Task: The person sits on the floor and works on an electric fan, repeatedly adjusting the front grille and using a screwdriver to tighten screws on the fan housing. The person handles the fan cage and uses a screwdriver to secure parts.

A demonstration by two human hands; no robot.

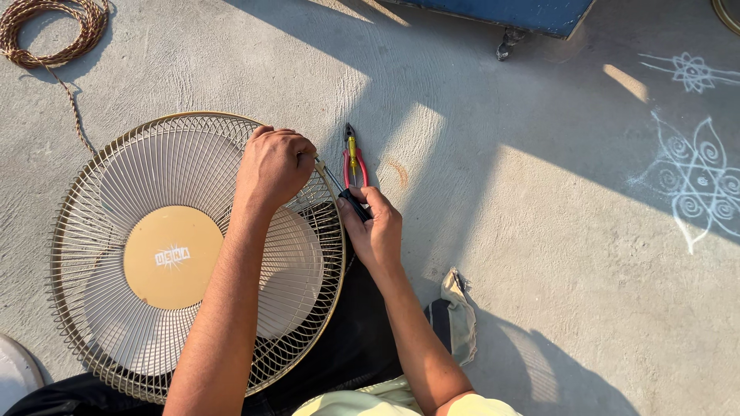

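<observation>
Left hand [274, 166] curls shut on the rim of the round beige wire fan guard [116, 200] lying on the rough concrete floor [539, 231], right hand [375, 231] gripping a black-handled screwdriver [344, 192] beside red pliers [354, 158].

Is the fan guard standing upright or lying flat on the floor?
Lying flat. The fan guard faces up on the concrete floor, its round centre disc seen straight from above; the left hand rests on its rim.
</observation>
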